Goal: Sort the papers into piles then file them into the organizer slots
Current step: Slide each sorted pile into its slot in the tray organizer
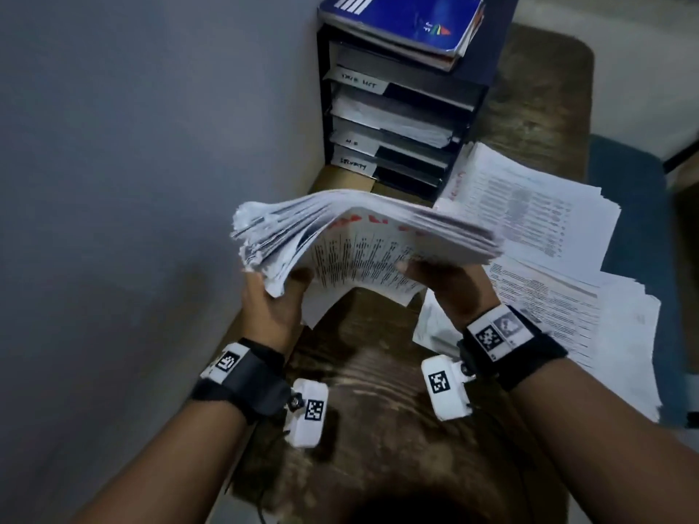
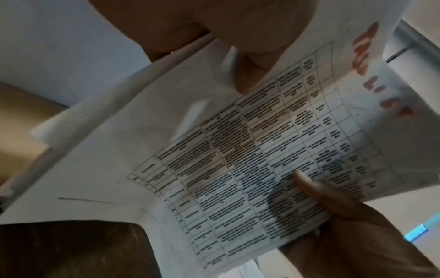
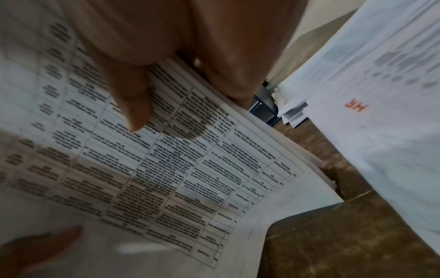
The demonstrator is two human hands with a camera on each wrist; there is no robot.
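Note:
A thick stack of papers is lifted above the brown table, in front of the dark organizer. Its top sheet carries a printed table and a red handwritten heading. My left hand grips the stack's left end, thumb on top. My right hand grips the near right edge, thumb pressed on the printed table. The stack sags and bends between the hands. The organizer has several labelled slots, some holding paper.
Loose piles of printed papers are spread on the table to the right; one sheet is marked HR in red. Blue notebooks lie on top of the organizer. A grey wall borders the left side.

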